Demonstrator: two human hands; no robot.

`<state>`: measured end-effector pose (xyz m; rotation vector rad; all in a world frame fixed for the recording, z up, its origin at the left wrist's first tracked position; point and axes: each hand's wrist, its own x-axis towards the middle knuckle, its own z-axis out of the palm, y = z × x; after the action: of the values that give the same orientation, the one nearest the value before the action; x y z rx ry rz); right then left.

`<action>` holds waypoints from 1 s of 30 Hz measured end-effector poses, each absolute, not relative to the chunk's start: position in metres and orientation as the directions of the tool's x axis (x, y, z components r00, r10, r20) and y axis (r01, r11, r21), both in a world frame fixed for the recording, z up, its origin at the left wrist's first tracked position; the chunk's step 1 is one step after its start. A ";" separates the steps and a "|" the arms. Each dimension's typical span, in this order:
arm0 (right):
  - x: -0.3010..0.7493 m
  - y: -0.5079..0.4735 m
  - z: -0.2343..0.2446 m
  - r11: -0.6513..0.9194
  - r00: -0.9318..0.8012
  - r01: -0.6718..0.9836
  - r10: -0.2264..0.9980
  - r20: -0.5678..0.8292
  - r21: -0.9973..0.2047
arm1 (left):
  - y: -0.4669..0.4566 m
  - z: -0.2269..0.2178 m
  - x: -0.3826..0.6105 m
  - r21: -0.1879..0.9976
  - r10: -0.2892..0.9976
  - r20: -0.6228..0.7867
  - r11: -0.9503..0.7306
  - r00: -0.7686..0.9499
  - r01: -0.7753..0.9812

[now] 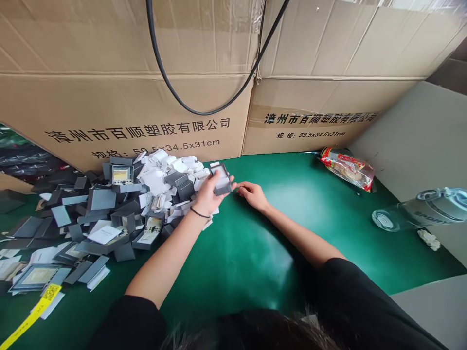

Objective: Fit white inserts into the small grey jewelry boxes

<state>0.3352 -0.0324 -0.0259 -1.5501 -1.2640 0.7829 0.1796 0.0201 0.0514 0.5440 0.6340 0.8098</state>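
Observation:
My left hand [208, 192] is closed round a small grey box [222, 178], held just above the green table [255, 253] at the right edge of a heap of boxes. The box looks open, with a pale inside. My right hand [252, 194] is beside it, fingers pinched together at the box's right side; whether they hold anything is too small to tell. A black band sits on my left wrist. The heap [120, 204] of grey boxes, lids and white cards spreads to the left of both hands.
Two big cardboard cartons [138, 97] stand along the back, with a black cable [171, 82] hanging across them. A snack packet [346, 167] lies at back right. A clear bottle [419, 211] lies on its side at the right. A yellow tag [40, 304] sits front left.

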 end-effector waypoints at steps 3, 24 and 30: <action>0.319 -0.001 -0.010 -0.006 0.197 0.469 0.976 0.098 -0.883 | 0.041 0.075 0.158 0.599 0.827 -0.274 0.546 0.490 -0.586; 0.344 0.002 0.009 0.047 0.287 -0.020 0.957 0.039 -0.999 | 0.006 0.044 0.181 0.508 0.701 -0.218 0.676 0.680 -0.534; 0.380 -0.042 -0.018 0.027 0.404 -0.362 0.905 -0.130 -0.932 | -0.006 -0.006 0.197 0.543 0.577 -0.383 0.772 0.722 -0.330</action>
<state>0.3804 -0.0420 -0.0179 -1.1502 -0.6025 1.0756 0.1966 -0.0062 -0.0055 0.4641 0.5695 0.5213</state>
